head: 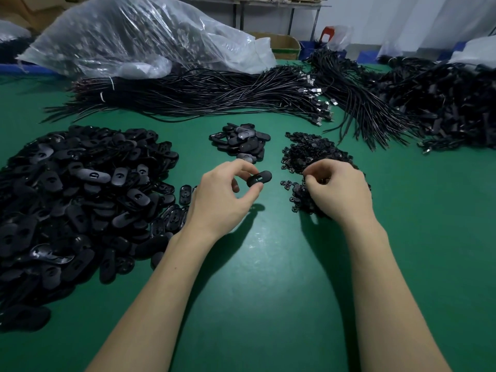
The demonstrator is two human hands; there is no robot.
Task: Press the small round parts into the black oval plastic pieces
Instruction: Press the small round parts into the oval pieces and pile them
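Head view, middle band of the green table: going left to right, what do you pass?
Big pile of black oval pieces → left hand pinching one oval piece → right hand with fingers curled into the pile of small round parts → bare green table.

Glossy black plastic oval piece point(259, 178); matt green table point(268, 277); crinkled clear plastic bag point(139, 36).

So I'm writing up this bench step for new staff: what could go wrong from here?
1. The black oval plastic piece is only pinched at its end by the left hand, so it may slip.
2. The right hand digs in the pile of small black round parts and may lift several.
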